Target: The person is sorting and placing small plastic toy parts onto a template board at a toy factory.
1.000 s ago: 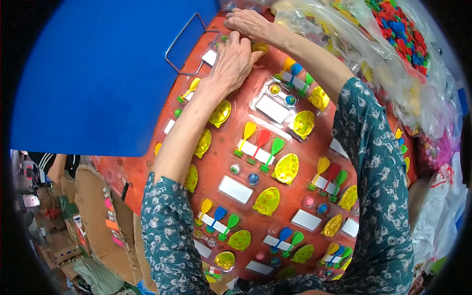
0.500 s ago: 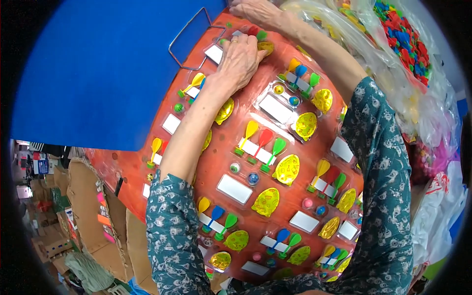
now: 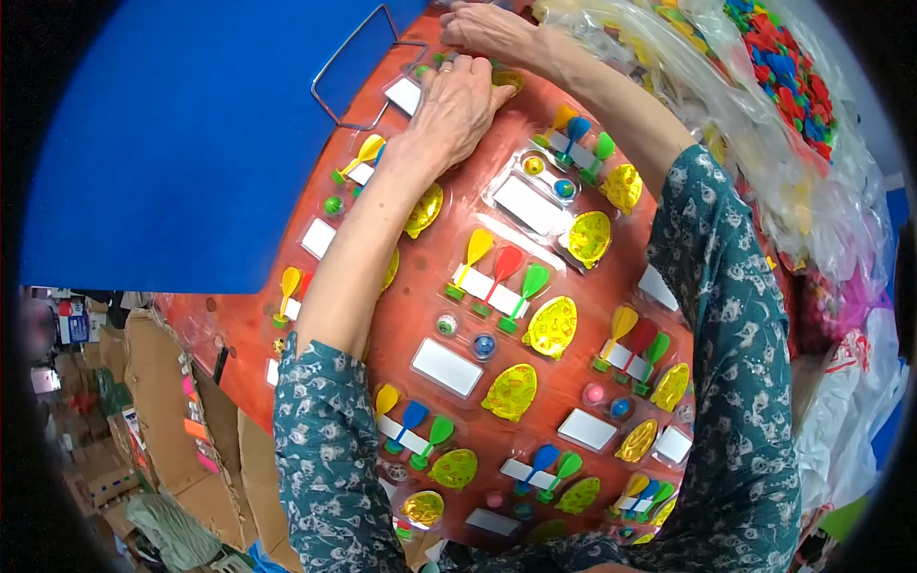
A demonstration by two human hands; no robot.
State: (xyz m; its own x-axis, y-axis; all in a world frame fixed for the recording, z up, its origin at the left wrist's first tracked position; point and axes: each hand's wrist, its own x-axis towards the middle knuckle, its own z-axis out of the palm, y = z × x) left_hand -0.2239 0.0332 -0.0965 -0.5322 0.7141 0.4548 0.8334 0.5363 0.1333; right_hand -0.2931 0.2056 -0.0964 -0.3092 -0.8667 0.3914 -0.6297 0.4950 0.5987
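Card, white, lay near the far end of a red table, left hand bent beside it, thumb by a yellow piece, right hand beyond, fingers curled, any grip could not be told

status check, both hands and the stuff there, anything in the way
Left hand between white card and yellow piece, grip hidden. Right hand just beyond, hold unclear. Wire frame close by card.

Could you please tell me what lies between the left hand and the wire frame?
In the head view, a white card and a green ball lie between the left hand and the wire frame.
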